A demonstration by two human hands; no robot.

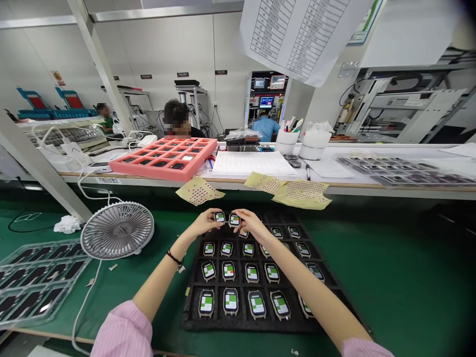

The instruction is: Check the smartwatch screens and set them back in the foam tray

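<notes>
Head view: on my feed, the left hand (204,223) and right hand (253,224) sit at the far edge of a black foam tray (238,325) on the green counter (390,277), fingers (213,217) closed, the left on one square smartwatch (219,216), the right on another (234,219). Four nearer rows of lit watches (230,301) fill their pockets; the far row's right-hand pockets look empty.

Left hand (204,222) grips a square black smartwatch (219,216); right hand (250,223) grips a second square black smartwatch (234,219), both at 12 o'clock of a black foam tray (191,322) of watches (230,301) on green tabletop (390,277).
</notes>
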